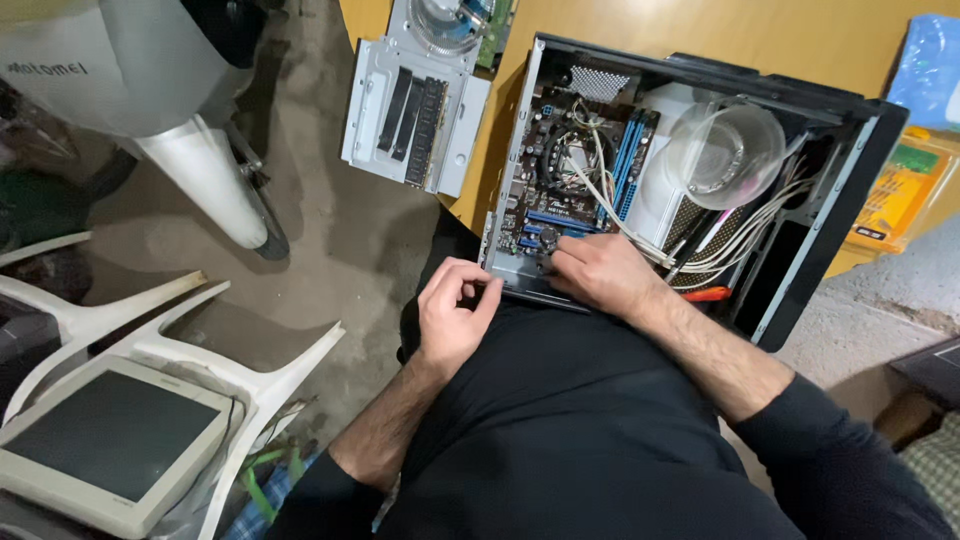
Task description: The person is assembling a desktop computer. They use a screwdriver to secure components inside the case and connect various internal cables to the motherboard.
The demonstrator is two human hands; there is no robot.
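- Nearest the camera, a black garment is seen covering the person's torso, with dark sleeves pushed up both forearms.
- At lower left, an old beige monitor is laid screen up on a white plastic chair, which stands on the concrete floor.
- The left hand is held at the near edge of the open computer case; its grip is loosely curled, with thumb and fingertips brought close together, and whether anything small is pinched cannot be told.
- The right hand is placed just inside the near edge of the case, fingers pressed together down at the lower corner of the motherboard; what lies under the fingertips is hidden.
- An orange tool handle is seen just beside the right wrist, inside the case.
- A bundle of pale cables is run across the inside of the case from the board toward the right wall.
- A clear plastic bowl is set in the case, right of the blue memory slots.
- The case is laid on its side on the wooden bench, overhanging the near edge.
- Left of the case, a grey metal tray carrying dark memory sticks is rested at the bench corner, with a round cooler fan beyond it.
- At the far right, a yellow flat package and a blue plastic bag are laid on the bench.
- At upper left, a grey and white scooter body is parked on the floor.
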